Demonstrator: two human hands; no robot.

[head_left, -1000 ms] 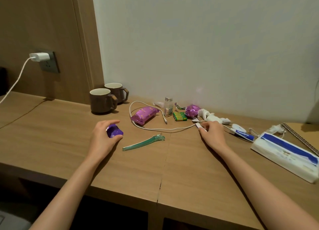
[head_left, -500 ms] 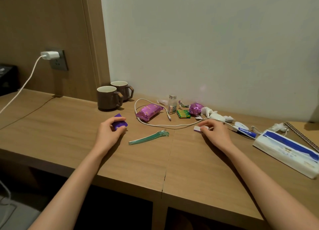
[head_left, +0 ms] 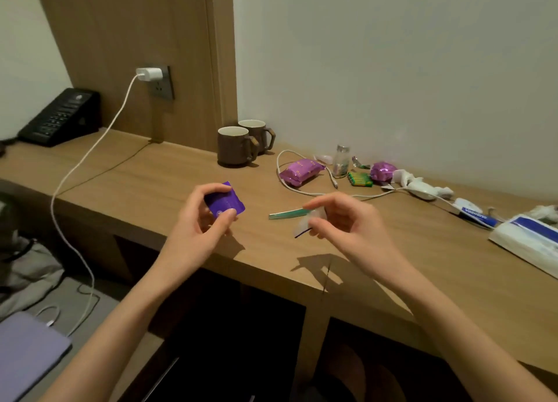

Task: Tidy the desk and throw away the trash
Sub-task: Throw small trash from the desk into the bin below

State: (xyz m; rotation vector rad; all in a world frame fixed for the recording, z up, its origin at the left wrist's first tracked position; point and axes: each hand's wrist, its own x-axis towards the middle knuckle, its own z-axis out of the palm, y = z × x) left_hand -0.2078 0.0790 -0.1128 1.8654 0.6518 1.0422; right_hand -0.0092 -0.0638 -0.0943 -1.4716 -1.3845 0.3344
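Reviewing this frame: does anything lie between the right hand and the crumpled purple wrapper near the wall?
Yes. The white cable runs across the desk between the right hand and the crumpled purple wrapper; the green battery pack lies just left of it. The hand also pinches a small scrap.

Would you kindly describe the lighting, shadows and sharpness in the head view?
Head view: dim, warm light; the left hand and right hand throw crisp shadows on the desk towards its near edge. Head view: the pale scrap that the right hand pinches is blurred, while the purple wrapper in the left hand looks sharp. Head view: the wide lens tilts the wooden panel.
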